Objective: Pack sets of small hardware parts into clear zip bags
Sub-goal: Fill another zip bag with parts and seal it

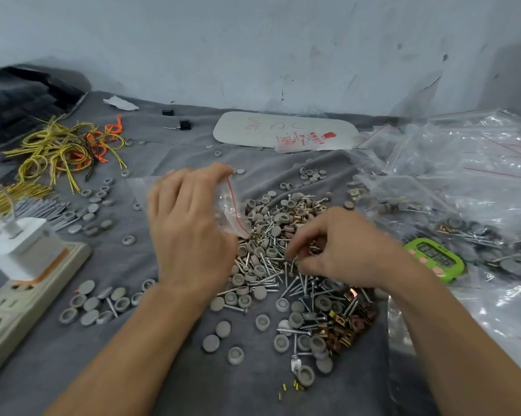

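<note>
Holding a clear zip bag (232, 205) at centre frame, the left hand (190, 226) pinches its mouth, probably to keep it open just beside the pile of screws and caps (271, 250). The right hand (343, 250) curls its fingers into the pile; grip contents: cannot tell. Open room on the desk (73, 370) at lower left; power strip (28, 295) and green timer (434, 259) hem the sides.

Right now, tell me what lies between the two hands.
Head view: between the left hand, which grips a clear zip bag, and the right hand lies the heap of screws and grey caps.
</note>
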